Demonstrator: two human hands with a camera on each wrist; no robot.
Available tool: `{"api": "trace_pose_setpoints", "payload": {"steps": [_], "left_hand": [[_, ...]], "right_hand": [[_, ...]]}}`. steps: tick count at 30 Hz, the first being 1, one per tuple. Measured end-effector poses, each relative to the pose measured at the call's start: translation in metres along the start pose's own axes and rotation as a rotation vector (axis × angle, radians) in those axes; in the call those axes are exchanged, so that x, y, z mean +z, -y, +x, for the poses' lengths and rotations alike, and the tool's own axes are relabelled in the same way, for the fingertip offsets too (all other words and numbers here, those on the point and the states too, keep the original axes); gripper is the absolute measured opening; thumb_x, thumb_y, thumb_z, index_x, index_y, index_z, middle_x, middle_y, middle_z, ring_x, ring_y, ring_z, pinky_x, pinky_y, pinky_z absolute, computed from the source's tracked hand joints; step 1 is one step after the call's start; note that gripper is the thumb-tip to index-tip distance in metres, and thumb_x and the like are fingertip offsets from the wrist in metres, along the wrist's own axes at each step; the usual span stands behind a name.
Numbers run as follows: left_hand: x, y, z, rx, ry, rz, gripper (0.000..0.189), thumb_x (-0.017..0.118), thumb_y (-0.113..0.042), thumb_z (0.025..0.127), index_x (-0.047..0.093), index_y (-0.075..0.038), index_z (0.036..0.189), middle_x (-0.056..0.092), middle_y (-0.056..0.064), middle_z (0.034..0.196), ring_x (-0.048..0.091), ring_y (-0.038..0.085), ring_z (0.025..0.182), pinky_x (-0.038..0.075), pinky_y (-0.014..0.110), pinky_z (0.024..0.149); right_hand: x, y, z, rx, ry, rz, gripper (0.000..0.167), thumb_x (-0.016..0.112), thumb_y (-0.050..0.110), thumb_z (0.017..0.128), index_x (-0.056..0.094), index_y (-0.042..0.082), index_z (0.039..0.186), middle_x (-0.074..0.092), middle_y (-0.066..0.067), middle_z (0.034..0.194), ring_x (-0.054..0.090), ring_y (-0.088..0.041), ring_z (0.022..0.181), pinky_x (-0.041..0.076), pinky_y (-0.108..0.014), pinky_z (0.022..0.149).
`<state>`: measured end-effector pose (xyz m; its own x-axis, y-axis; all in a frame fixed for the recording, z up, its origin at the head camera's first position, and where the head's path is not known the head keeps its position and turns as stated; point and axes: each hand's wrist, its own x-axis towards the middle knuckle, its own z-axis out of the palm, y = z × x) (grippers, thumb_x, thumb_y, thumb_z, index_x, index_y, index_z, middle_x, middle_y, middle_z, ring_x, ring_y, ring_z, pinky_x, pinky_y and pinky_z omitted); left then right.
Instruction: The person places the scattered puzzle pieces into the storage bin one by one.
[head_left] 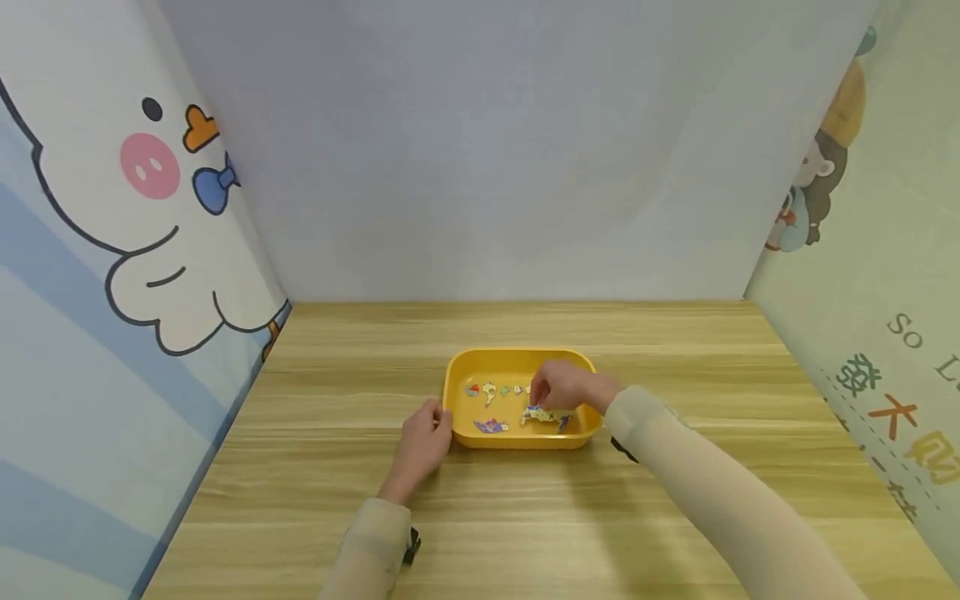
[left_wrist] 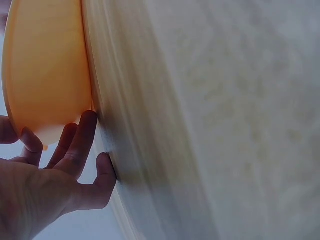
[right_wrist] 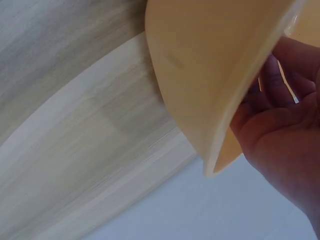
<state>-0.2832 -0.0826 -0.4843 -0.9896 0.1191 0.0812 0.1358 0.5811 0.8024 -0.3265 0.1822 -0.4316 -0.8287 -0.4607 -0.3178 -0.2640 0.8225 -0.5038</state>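
Note:
A yellow tray (head_left: 521, 442) with rounded corners lies on the wooden table. My left hand (head_left: 422, 440) grips its left end, thumb and index finger at the rim and the other fingers along the outer wall (left_wrist: 47, 65). My right hand (head_left: 566, 385) reaches into the tray from the right with curled fingers, its fingertips right at a patch of flat, yellow-and-blue printed pieces (head_left: 542, 415). The right wrist view shows this hand behind the tray's wall (right_wrist: 200, 75); its fingertips are hidden, and I cannot tell whether they pinch a piece.
Loose in the tray are a purple piece (head_left: 491, 426), a pale yellow piece (head_left: 489, 392), a red-and-blue piece (head_left: 472, 390) and a small green piece (head_left: 505, 390). A plain grey backdrop (head_left: 510, 167) rises behind the wooden table (head_left: 337, 350), with printed cloths on both sides.

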Motion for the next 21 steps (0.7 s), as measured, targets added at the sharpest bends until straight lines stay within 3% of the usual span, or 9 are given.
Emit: {"api": "trace_pose_setpoints", "payload": {"steps": [8,14,21], "left_hand": [[0.0,-0.001,-0.001,-0.001,-0.002,-0.011,0.017,0.049,-0.014,0.094,0.049,-0.01,0.078,0.057,0.005,0.076,0.057,0.018,0.074,0.048,0.031,0.061],[0.0,-0.001,-0.001,0.003,0.002,-0.012,0.016,0.048,-0.014,0.094,0.049,-0.01,0.078,0.056,0.004,0.075,0.056,0.017,0.072,0.047,0.031,0.06],[-0.001,-0.002,-0.001,0.005,0.004,-0.01,0.016,0.049,-0.013,0.094,0.049,-0.009,0.078,0.055,0.005,0.075,0.057,0.018,0.073,0.047,0.031,0.061]], "right_hand": [[0.008,0.003,-0.001,-0.005,-0.01,0.009,0.02,0.062,-0.008,0.078,0.071,0.007,0.087,0.065,0.0,0.085,0.059,-0.015,0.079,0.05,-0.031,0.07],[0.018,0.002,0.0,0.047,-0.055,0.024,0.022,0.073,-0.008,0.07,0.069,0.008,0.086,0.063,0.0,0.081,0.057,-0.015,0.074,0.05,-0.028,0.064],[0.026,0.001,-0.001,0.026,-0.109,-0.049,0.019,0.081,0.003,0.07,0.07,0.012,0.082,0.062,0.004,0.077,0.056,-0.012,0.072,0.049,-0.029,0.067]]}}
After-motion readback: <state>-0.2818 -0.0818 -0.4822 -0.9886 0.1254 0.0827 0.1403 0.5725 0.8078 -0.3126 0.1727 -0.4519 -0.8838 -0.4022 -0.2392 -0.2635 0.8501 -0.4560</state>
